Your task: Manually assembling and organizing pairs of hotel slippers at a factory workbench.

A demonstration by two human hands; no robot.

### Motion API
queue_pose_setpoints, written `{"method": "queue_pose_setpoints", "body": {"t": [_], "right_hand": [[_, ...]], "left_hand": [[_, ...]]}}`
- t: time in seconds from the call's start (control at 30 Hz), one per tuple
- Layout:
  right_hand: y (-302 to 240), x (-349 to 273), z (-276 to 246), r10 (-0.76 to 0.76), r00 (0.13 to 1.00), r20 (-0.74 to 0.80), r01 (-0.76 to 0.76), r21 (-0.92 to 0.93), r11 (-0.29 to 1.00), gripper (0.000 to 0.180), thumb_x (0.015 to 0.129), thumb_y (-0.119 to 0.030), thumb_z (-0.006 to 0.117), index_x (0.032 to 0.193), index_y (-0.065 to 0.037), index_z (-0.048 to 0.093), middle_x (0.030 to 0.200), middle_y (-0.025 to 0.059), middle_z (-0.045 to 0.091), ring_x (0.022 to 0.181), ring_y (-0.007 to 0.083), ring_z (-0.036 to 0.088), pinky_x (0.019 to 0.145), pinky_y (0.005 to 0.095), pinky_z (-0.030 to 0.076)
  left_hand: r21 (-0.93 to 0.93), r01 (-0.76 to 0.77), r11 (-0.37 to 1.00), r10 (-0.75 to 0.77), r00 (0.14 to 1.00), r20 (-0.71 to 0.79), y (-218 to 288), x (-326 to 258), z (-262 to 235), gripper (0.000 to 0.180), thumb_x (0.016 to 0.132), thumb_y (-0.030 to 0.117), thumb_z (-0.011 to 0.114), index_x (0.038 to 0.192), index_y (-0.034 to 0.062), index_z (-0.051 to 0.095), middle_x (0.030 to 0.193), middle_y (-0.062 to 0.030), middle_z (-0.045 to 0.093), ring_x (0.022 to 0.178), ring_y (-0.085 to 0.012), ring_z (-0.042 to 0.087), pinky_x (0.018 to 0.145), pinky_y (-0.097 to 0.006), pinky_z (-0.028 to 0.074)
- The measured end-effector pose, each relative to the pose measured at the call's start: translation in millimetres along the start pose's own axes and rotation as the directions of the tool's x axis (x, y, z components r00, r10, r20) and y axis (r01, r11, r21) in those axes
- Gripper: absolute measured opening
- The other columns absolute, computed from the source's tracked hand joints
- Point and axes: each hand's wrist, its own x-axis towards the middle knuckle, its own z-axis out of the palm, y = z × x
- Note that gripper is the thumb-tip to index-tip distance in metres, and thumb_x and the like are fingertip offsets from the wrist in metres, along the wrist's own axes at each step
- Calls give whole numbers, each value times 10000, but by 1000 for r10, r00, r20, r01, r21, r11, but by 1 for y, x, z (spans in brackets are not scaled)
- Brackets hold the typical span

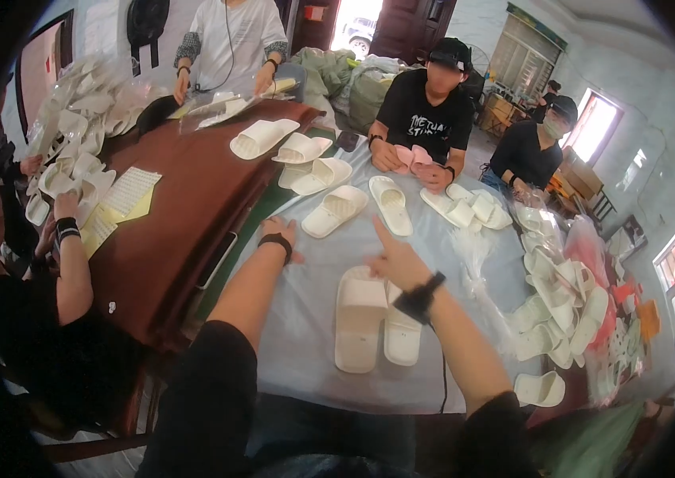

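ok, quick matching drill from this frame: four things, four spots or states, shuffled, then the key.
Things:
1. left hand
2. right hand
3. white slipper pair
4. pink slippers

Places or states:
A. held by the person in black across the table
B. lying side by side just under the right wrist
C. forefinger stretched out, pointing away
D. resting on the pale table cover, near the brown tabletop

Pairs: 1-D, 2-C, 3-B, 4-A

Bare cloth (305, 271) between left hand (280, 231) and right hand (395, 259); white slipper pair (375, 319) blocks near, slipper row (345, 203) far.
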Motion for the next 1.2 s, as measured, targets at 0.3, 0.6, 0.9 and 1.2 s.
{"method": "queue_pose_setpoints", "body": {"t": [0.3, 0.6, 0.9, 1.2], "right_hand": [[-28, 78, 4, 112, 993, 41, -113, 41, 993, 865, 870, -137, 602, 1505, 41, 43, 708, 159, 672, 545, 192, 651, 502, 300, 519], [-18, 94, 0, 147, 988, 40, -149, 54, 987, 861, 871, -132, 601, 1500, 58, 46, 784, 176, 683, 560, 180, 660, 505, 292, 527], [-11, 96, -3, 192, 980, 40, -194, 31, 981, 852, 883, -125, 635, 1516, 6, 79, 847, 169, 681, 601, 180, 679, 512, 279, 539], [-14, 121, -18, 192, 981, 25, -191, -20, 981, 838, 874, -132, 619, 1511, 13, 95, 769, 163, 687, 545, 175, 663, 475, 285, 522]], "left_hand": [[-29, 67, 997, -66, 998, 24, 5, -2, 1, 1241, 558, 545, 878, 1533, 173, 206, 1504, -262, 235, 1370, -447, 286, 1110, -415, 331], [9, 21, 1000, -21, 999, 28, 6, -4, -6, 1245, 562, 547, 878, 1529, 143, 206, 1521, -275, 212, 1381, -454, 272, 1136, -426, 286], [51, 38, 998, -41, 998, 46, 4, -1, 0, 1290, 534, 594, 867, 1533, 139, 190, 1503, -307, 229, 1354, -481, 298, 1134, -437, 284], [196, 53, 979, -64, 997, 46, 6, 1, -2, 1234, 625, 744, 715, 1545, 146, 150, 1512, -238, 287, 1393, -408, 293, 1107, -553, 268]]}}
